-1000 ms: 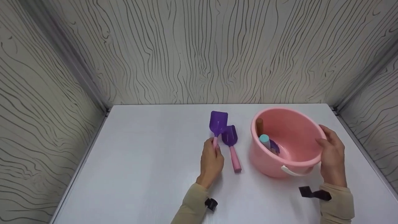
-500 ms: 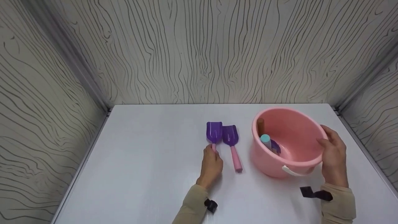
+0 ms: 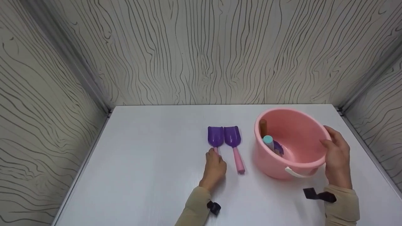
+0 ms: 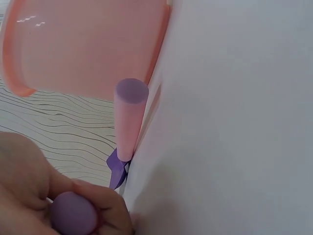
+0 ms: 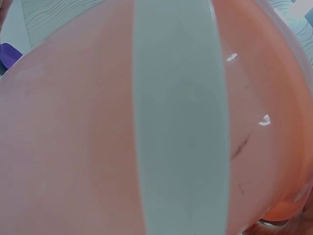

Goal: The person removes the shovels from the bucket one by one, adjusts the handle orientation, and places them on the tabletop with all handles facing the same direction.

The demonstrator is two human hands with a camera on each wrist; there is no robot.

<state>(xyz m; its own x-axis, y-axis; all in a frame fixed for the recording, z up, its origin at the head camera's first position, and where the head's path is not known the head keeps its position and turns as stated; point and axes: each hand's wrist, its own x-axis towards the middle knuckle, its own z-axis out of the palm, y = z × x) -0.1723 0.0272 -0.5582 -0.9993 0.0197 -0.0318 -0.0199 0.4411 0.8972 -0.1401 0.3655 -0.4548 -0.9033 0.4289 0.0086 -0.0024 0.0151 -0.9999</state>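
Observation:
My left hand [image 3: 214, 168] grips the pink handle of a toy shovel whose purple blade [image 3: 215, 136] lies on the white table. Right beside it lies a second toy shovel [image 3: 238, 160], purple-bladed and pink-handled, almost parallel. In the left wrist view the rounded handle end [image 4: 74, 213] pokes out of my curled fingers. My right hand [image 3: 337, 157] holds the far right rim of a pink bucket [image 3: 273, 166], thumb inside and fingers outside; the bucket leans a little. Inside it are a brown handle [image 3: 263, 127], a light blue-ended handle [image 3: 268, 141] and something purple [image 3: 278, 147].
The bucket's white carrying handle [image 3: 295, 173] hangs on its near side and fills the middle of the right wrist view. The white table [image 3: 141, 163] meets wood-patterned panels [image 3: 201, 56] at the back and both sides.
My left hand has drawn its shovel toward me and lowered it; the blade, which overlapped the other one, now lies level beside it. My right hand and the bucket stay almost still.

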